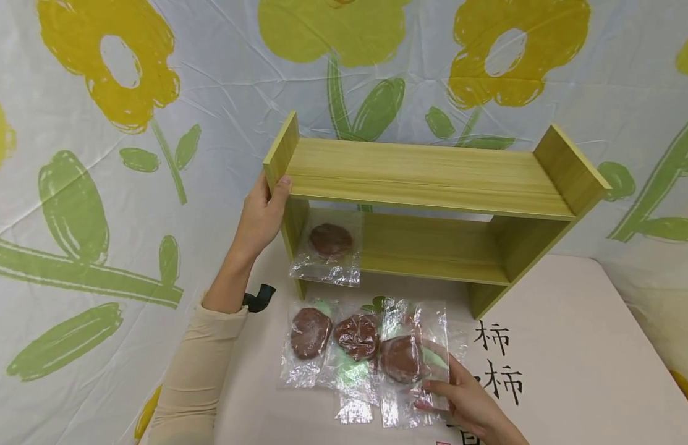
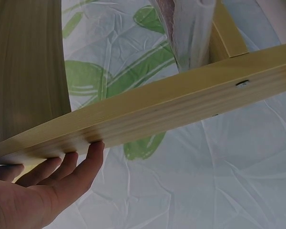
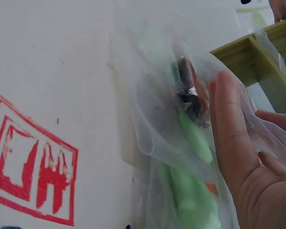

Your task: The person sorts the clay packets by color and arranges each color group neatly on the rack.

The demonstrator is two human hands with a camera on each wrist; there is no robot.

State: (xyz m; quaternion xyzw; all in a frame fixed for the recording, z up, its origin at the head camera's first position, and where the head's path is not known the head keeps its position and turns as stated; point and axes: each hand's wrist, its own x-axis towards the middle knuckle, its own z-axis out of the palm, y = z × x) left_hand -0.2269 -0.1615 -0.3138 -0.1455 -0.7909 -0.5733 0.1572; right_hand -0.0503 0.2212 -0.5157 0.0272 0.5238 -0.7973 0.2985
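My left hand (image 1: 261, 213) grips the left side panel of a two-tier wooden shelf (image 1: 427, 173), thumb on its front edge. In the left wrist view, the fingers (image 2: 88, 164) lie along the panel's outer face. My right hand (image 1: 460, 392) pinches a clear bag holding a flat, brown, round dried persimmon (image 1: 402, 360), its fingers partly behind the plastic. Beside it, two more bagged dried persimmons (image 1: 311, 334) (image 1: 357, 337) lie on the table in front of the shelf. Another bagged dried persimmon (image 1: 331, 241) stands at the left end of the lower tier, its bag overhanging the front edge.
The pale tabletop (image 1: 555, 346) bears black brush characters (image 1: 503, 383) and a red seal print (image 3: 33, 164). A small dark pipe-like shape (image 1: 259, 298) shows beside the left forearm. Behind the shelf hangs a cloth (image 1: 221, 111) with yellow flowers.
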